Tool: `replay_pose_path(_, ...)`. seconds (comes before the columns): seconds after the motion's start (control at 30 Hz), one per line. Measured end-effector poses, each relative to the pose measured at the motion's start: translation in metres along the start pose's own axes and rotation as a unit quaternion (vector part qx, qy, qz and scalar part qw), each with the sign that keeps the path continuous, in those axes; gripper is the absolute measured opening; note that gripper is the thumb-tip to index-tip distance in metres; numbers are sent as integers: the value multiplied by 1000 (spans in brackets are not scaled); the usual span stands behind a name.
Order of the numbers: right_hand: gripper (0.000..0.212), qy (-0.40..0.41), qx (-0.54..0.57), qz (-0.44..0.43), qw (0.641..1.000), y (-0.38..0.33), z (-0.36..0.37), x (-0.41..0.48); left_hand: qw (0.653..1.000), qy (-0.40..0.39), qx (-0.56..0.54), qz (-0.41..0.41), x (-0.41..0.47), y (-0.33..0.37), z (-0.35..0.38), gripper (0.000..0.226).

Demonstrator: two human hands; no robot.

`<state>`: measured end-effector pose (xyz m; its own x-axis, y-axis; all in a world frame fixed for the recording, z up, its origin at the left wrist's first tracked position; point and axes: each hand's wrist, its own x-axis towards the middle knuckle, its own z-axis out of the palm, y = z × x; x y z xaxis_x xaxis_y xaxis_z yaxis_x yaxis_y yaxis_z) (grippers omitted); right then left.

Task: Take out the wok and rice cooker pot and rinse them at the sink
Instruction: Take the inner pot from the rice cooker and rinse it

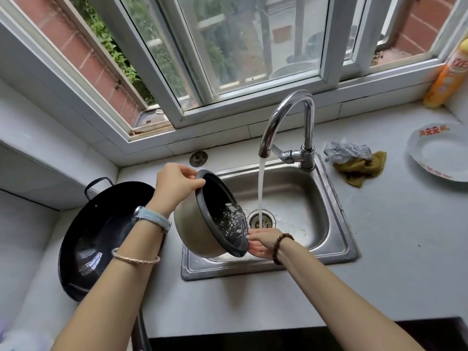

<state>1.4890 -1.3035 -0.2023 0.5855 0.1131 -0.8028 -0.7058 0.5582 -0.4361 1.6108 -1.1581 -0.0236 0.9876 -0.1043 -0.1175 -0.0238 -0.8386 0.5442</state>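
The rice cooker pot (200,224), metal outside and black inside, is tipped on its side over the left part of the steel sink (334,198), its mouth facing right. Water and white bits slosh inside it. My left hand (177,183) grips the top of its rim. My right hand (260,243) holds the bottom of the rim. The tap (286,122) runs a stream of water into the drain, just right of the pot. The black wok (101,236) lies on the counter left of the sink, partly behind my left forearm.
A steel scourer and a brown cloth (359,163) lie right of the tap. A white plate (440,153) sits at the far right of the counter, with an orange bottle (448,77) on the sill behind. A sink strainer (198,158) lies behind the sink.
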Motion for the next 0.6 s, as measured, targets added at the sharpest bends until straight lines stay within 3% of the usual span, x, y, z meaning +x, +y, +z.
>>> replay_pose_path(0.17,17,-22,33,25,999,-4,15,-6,999,21,4,24,4,13,-8,25)
replay_pose_path(0.27,25,-40,40,39,998,-4,25,-8,999,26,0,36,5,23,-12,26)
replay_pose_path(0.43,13,-90,69,63,992,-4,40,-13,998,36,9,44,6,36,-19,26)
replay_pose_path(0.6,14,-119,86,78,986,-8,49,-23,999,29,20,34,8,44,-27,11)
